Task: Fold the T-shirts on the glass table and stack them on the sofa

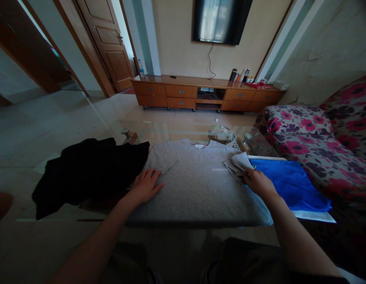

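Note:
A grey T-shirt [189, 185] with small lettering on the chest lies spread on a glass table, its collar pointing away from me. My left hand [145, 186] rests flat on the shirt's left side near the sleeve, fingers apart. At the opposite side my right hand [256, 179] pinches the right sleeve, which is lifted and folded back over the shirt. A heap of black clothing [91, 169] lies to the left of the shirt. Blue folded fabric [289, 185] lies to the right, on top of something white.
The glass table [183, 128] has a patterned border. A floral sofa [307, 130] stands at the right. Beyond is a low wooden cabinet [180, 91] with bottles on top, under a wall-mounted television [221, 19]. A wooden door [107, 39] is at the back left.

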